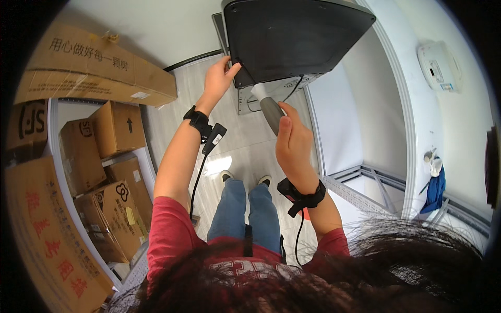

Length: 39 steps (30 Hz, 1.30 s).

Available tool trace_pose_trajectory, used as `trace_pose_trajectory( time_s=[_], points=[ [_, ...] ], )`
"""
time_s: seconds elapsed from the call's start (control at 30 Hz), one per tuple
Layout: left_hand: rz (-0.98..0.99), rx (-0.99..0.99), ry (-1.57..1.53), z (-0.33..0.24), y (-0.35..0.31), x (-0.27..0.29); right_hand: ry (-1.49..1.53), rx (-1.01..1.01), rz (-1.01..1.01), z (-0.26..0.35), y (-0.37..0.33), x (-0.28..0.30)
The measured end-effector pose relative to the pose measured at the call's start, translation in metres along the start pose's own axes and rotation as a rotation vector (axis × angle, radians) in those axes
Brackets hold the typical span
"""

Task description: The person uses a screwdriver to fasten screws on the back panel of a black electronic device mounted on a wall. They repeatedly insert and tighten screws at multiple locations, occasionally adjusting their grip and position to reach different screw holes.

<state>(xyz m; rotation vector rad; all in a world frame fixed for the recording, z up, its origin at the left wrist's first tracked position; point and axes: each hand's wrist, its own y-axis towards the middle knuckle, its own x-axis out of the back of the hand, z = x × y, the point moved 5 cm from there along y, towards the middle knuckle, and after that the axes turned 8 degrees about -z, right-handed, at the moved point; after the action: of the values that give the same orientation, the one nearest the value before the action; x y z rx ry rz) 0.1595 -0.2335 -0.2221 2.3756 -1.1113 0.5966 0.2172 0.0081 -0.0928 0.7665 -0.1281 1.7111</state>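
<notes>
A black flat panel with rounded corners forms the underside or back of a large unit at the top of the view. My right hand is wrapped round a screwdriver with a grey handle and white collar. Its thin dark shaft runs up and left across the panel towards the lower left corner. My left hand is at that corner, thumb and forefinger apart by the panel's edge. Its other fingers are partly hidden. Whether the screwdriver's tip sits in a screw is too small to tell.
Below the panel is a light metallic face with a black cable. Cardboard boxes fill shelves at left, with a long carton above. A metal frame and a white wall-mounted unit are at right.
</notes>
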Motion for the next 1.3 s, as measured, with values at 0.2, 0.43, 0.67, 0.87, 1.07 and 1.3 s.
trace_pose_trajectory(
  time_s=[0.2,0.43,0.67,0.87,1.07,1.3],
  points=[
    [-0.037,-0.067,0.041,-0.008,0.002,-0.002,0.162,-0.194,-0.064,-0.006,-0.011,-0.01],
    [-0.065,-0.135,-0.008,-0.025,0.011,-0.006,-0.396,0.216,-0.096,0.021,-0.021,-0.02],
    [-0.15,-0.18,0.153,-0.023,0.015,-0.011,-0.26,0.558,-0.253,0.038,-0.013,-0.024],
    [-0.151,-0.161,0.195,-0.018,0.016,-0.011,-0.244,0.281,-0.13,0.041,-0.009,-0.02],
    [-0.172,-0.164,0.17,-0.018,0.016,-0.01,-0.24,0.444,-0.213,0.053,-0.006,-0.025],
    [-0.14,-0.151,0.158,-0.019,0.015,-0.01,-0.22,0.343,-0.11,0.045,-0.013,-0.019]
  ],
)
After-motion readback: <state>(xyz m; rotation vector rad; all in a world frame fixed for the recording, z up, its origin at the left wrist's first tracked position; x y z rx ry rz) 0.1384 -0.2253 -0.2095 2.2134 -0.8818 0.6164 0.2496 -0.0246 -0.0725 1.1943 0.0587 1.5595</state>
